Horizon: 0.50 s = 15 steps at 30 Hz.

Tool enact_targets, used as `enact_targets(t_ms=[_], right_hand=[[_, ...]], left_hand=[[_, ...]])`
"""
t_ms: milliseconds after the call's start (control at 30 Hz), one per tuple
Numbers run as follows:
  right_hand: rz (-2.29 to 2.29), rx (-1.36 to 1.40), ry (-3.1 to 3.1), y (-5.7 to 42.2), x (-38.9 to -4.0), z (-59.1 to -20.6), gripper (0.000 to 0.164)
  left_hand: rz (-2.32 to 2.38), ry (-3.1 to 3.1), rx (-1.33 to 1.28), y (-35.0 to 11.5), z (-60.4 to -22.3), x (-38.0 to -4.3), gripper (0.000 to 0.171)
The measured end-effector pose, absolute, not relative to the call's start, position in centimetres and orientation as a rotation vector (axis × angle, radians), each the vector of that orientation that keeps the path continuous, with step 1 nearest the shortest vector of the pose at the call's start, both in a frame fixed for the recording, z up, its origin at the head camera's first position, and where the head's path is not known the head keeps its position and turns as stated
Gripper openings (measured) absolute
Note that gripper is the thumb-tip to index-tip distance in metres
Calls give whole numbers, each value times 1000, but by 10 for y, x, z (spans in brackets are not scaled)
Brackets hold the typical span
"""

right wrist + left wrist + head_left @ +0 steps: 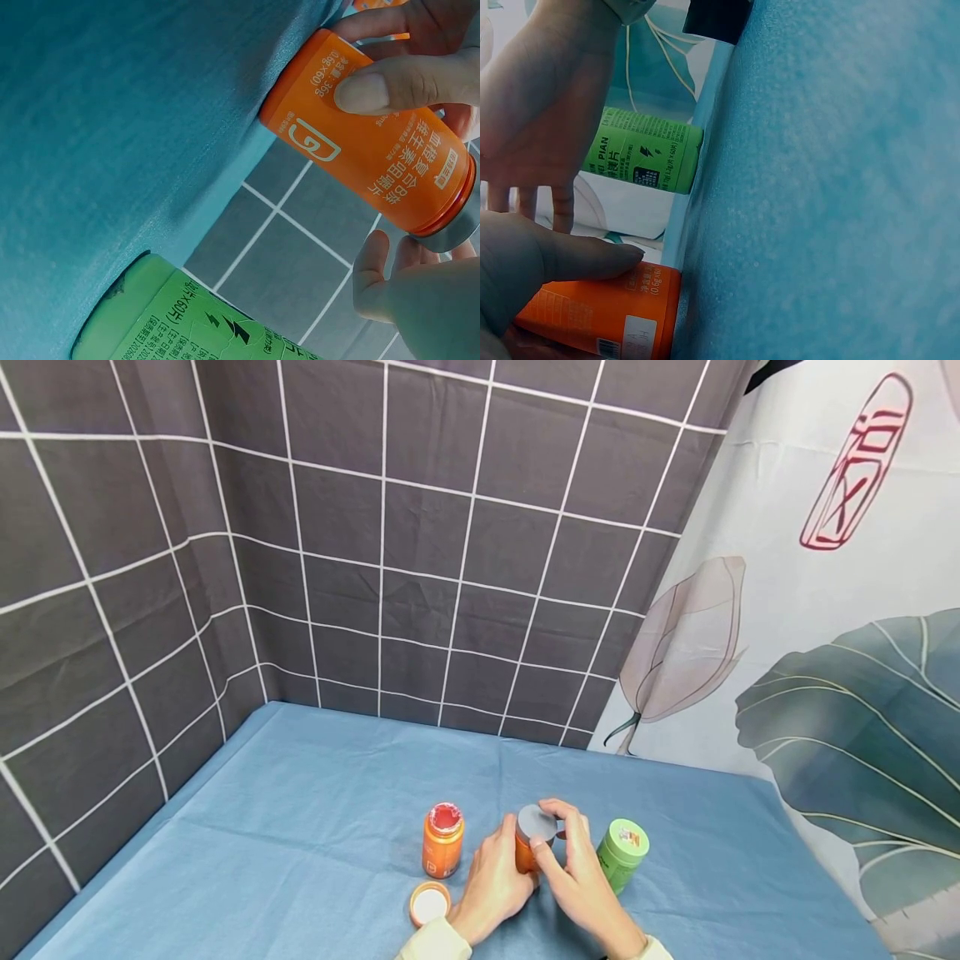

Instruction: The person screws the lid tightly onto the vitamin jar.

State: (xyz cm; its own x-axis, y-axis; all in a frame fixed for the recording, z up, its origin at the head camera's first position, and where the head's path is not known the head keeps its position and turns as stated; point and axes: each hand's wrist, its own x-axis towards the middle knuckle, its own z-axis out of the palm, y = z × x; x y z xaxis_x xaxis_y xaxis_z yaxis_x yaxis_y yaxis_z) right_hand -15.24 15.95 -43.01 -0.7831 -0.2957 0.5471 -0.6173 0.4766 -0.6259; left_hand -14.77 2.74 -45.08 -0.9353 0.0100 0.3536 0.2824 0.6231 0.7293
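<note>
My left hand (497,878) grips an orange supplement bottle (525,858) by its body, thumb across the printed label. On top of that bottle sits a grey lid (537,823), and my right hand (585,887) holds it between thumb and fingers at the rim. The right wrist view shows the same orange bottle (360,150) with its base at the blue cloth and the grey lid (454,229) at its other end. Just right of my right hand stands a green bottle (622,856) with a light green lid.
To the left stands a second orange bottle (441,852), uncapped, its reddish opening showing. An orange cap (430,903) lies in front of it, white inside facing up. Blue cloth (300,827) covers the table. A dark gridded curtain (435,543) hangs behind, with a leaf-patterned one (697,710) at right.
</note>
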Motion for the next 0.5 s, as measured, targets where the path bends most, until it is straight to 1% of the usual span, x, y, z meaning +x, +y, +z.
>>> enact_targets(t_ms=[200,500], right_hand=[[1219,772,-2357,159,-153,-430,40],[1232,699,-2348,158,-153,-429,41]], left_hand=[[-1212,-2529,-243,27,-451,-147,46],[-1212,-2521,-251,27,-451,-147,45]])
